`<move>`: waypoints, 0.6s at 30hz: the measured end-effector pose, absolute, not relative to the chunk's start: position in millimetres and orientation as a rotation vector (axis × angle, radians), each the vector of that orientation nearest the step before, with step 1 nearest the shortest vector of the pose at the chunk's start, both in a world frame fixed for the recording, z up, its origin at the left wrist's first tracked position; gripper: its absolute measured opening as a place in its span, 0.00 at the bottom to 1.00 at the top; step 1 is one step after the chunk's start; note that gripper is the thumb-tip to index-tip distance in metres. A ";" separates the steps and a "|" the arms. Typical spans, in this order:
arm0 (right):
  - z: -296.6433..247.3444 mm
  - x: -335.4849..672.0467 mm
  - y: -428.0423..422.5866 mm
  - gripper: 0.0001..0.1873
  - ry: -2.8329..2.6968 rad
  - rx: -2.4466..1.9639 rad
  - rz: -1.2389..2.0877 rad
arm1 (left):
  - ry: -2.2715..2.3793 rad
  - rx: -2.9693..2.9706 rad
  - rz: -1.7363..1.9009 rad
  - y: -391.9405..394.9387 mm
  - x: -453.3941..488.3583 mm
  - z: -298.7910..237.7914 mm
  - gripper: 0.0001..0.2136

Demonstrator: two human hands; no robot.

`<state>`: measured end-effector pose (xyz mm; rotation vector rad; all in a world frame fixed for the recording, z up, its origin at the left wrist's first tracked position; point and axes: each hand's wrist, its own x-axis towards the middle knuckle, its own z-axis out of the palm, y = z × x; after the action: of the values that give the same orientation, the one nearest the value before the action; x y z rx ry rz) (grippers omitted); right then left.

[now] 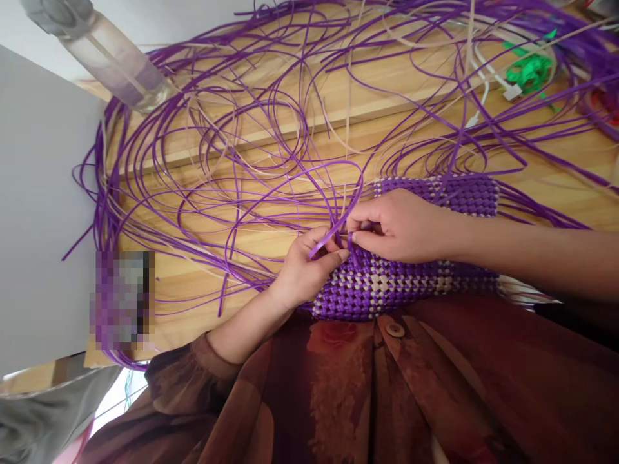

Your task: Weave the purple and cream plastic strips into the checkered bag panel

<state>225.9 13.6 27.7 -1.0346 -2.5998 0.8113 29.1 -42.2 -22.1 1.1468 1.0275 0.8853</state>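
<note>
A piece of purple and beige weaving (pixel 401 283) lies on the table against my clothes, with long loose strands running out from its edges. My left hand (pixel 314 261) pinches a purple strand (pixel 325 242) at the weaving's upper left edge. Close beside it, my right hand (pixel 401 225) reaches across the weaving, thumb and fingers closed on purple strand near the same spot. Its fingertips are partly hidden, so the exact strand is hard to see. One strand loops up above both hands.
Purple and beige strands sprawl over the wooden table (pixel 271 154). A clear bottle (pixel 116 61) with a grey lid stands at the back left. White cables (pixel 483 84) and a green tangle (pixel 529 69) lie at the back right. A blurred-out patch (pixel 123 296) covers something at left.
</note>
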 end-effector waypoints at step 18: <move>16.5 229.9 -38.3 0.09 -2.581 -0.955 0.358 | 1.094 1.266 0.864 -44.8 26.9 -24.1 0.11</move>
<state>229.9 -38.3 16.5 -0.9550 -2.5811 0.3583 26.9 -44.8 -24.1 1.2661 1.0936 0.8644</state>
